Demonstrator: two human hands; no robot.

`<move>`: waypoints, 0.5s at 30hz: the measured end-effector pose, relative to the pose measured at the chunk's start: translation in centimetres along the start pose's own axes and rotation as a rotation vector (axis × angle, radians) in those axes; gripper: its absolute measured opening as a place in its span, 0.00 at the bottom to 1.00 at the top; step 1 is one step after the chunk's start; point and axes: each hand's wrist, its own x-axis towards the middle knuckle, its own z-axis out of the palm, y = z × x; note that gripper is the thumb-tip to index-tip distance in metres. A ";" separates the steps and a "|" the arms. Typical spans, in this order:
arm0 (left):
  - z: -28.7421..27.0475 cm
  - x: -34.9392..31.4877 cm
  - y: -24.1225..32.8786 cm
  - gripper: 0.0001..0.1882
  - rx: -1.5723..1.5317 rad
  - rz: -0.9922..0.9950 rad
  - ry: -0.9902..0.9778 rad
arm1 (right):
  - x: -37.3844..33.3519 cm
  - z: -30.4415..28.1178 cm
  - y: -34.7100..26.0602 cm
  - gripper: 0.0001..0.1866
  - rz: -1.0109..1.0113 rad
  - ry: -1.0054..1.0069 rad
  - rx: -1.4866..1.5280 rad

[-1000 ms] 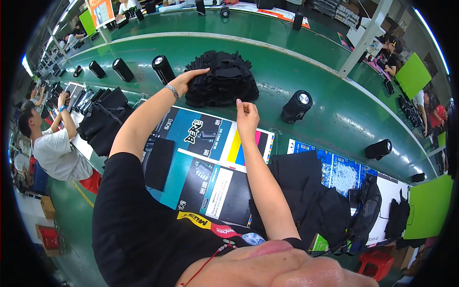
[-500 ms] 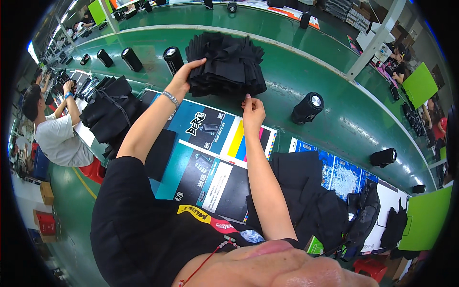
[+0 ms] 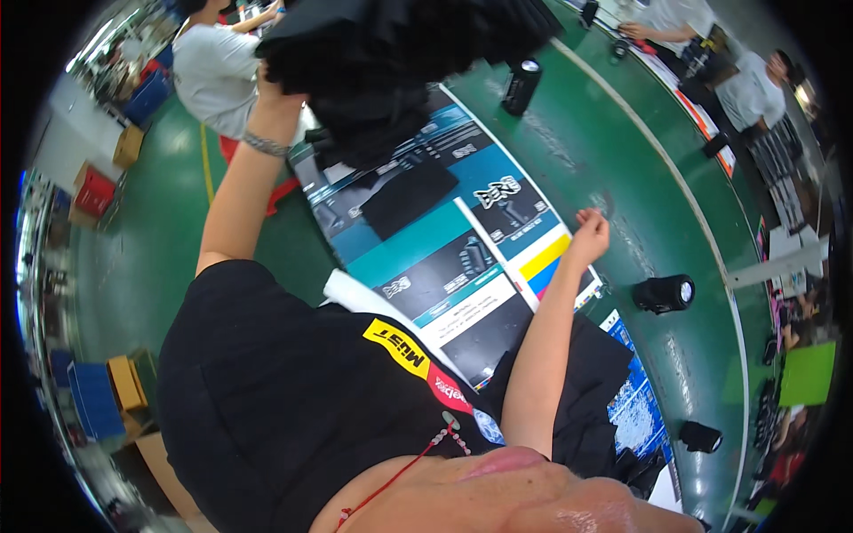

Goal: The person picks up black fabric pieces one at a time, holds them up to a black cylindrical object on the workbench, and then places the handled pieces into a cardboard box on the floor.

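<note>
At the top of the view my left hand (image 3: 281, 99) grips the near left side of a thick bundle of black cloth pieces (image 3: 418, 40), its fingers mostly hidden by the cloth. The bundle is raised and smeared by motion. Beneath it hangs or lies more black cloth (image 3: 369, 124); where one ends and the other begins I cannot tell. Over the right edge of the printed sheets (image 3: 400, 244) is my right hand (image 3: 590, 238), loosely closed, with nothing visible in it. A flat black cloth piece (image 3: 409, 197) lies on the sheets.
Black cylindrical speakers (image 3: 665, 294) stand or lie along the green bench surface (image 3: 613, 191), one (image 3: 522, 87) beyond the bundle. More black cloth (image 3: 586, 373) lies by my right forearm. A co-worker in a white shirt (image 3: 216, 75) sits at the upper left; others work across the bench.
My view has turned left. The bundle has moved left in my left hand, toward the other black cloth. My right hand has come away from the bundle.
</note>
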 end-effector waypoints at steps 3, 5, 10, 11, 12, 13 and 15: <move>-5.3 -2.4 8.6 0.20 0.021 0.081 0.195 | 0.4 1.2 0.4 0.14 0.003 -0.072 0.003; -9.0 -4.1 13.2 0.19 0.025 0.108 0.326 | 0.5 1.2 0.4 0.13 -0.008 -0.092 0.005; -17.4 -10.9 18.8 0.17 0.015 0.098 0.666 | 1.3 -1.4 1.2 0.12 -0.013 -0.087 -0.019; -19.1 -13.9 19.0 0.17 0.025 0.091 0.760 | 1.1 -0.6 1.1 0.12 0.000 -0.109 -0.033; -20.5 -17.5 19.0 0.17 0.039 0.081 0.854 | 0.8 0.2 1.0 0.12 0.012 -0.125 -0.049; -21.7 -19.6 18.9 0.16 0.031 0.070 0.917 | 0.4 0.2 0.4 0.12 0.018 -0.149 -0.062; -22.8 -23.6 17.2 0.16 0.024 0.036 1.028 | 0.3 0.1 0.1 0.13 0.011 -0.133 -0.102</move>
